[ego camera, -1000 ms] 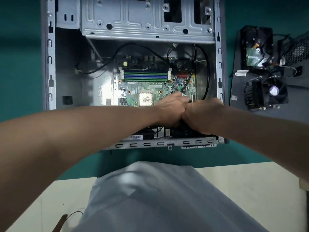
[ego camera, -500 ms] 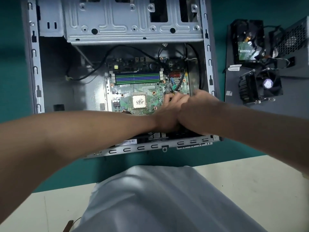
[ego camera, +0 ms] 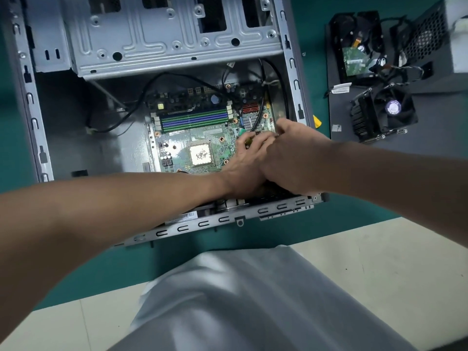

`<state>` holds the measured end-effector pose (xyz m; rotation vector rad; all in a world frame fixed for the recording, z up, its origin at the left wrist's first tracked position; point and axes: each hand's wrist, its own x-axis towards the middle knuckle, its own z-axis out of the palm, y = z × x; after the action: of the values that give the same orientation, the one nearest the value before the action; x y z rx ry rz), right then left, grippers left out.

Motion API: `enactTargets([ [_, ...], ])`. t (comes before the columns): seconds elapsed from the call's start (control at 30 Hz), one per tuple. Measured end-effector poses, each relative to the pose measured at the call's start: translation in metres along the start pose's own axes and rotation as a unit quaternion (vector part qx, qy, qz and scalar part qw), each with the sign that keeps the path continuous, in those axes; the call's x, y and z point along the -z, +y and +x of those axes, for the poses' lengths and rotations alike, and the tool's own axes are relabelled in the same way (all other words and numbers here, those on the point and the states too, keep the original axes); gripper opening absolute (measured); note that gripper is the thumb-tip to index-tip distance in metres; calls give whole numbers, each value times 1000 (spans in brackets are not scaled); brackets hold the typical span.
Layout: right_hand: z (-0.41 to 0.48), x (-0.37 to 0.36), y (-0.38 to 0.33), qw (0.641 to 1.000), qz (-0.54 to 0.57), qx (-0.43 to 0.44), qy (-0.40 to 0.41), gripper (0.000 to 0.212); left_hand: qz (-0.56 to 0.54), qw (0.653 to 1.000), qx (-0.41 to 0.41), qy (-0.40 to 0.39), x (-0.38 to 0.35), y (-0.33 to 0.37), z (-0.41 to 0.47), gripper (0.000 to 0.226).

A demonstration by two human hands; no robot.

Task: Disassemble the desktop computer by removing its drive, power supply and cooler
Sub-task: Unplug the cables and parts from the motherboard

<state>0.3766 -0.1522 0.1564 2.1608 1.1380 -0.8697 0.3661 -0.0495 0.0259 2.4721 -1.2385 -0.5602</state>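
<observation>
- One big computer case (ego camera: 30, 102) is lying open on the left, and its inside is showing.
- The green board (ego camera: 202, 138) is sitting in the case, with four long memory sticks (ego camera: 195, 119) plugged in.
- The square chip (ego camera: 200, 155) is showing bare, so the cooler is looking already taken off.
- The left hand (ego camera: 244, 168) is reaching onto the right part of the board. Its fingers are bending down there, but I cannot tell if they are pinching anything.
- The right hand (ego camera: 296, 160) is pressing close beside the left hand. Its fingers are hiding, so I cannot tell its grip.
- The drive (ego camera: 354, 57), the cooler (ego camera: 385, 112) and the power supply (ego camera: 428, 39) are all lying outside the case, on a dark grey panel (ego camera: 430, 138) on the right.
- So the three jobs are looking done, I think. The hands are maybe working on a small plug or wire.
- A green mat (ego camera: 253, 239) is lying under the case and the panel.
- A pale floor (ego camera: 379, 262) is showing at the bottom, and the person's grey clothes (ego camera: 240, 300) are filling the middle.
</observation>
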Motion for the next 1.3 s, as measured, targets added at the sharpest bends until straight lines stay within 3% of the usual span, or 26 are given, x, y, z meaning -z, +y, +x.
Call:
enactTargets([
  [0.17,-2,-1,0,1000,-16,-5,-15,35,-67,991,26,115,8,7,-7,71],
  [0.3,-5,5,2,999,-17,-6,-36,41,-97,986,26,134,13,9,-12,76],
  [0.6,-7,8,2,999,-20,-11,-41,43,-64,998,-9,12,10,2,-7,56],
  [0.87,-11,7,2,999,-22,-5,-26,44,-115,989,45,-83,11,2,-4,53],
  [1.17,-10,2,0,1000,-15,-5,-26,42,-168,982,63,-61,13,4,-6,58],
  [1.3,-4,1,-2,999,-14,8,-39,40,-126,987,43,-91,12,1,-4,40],
])
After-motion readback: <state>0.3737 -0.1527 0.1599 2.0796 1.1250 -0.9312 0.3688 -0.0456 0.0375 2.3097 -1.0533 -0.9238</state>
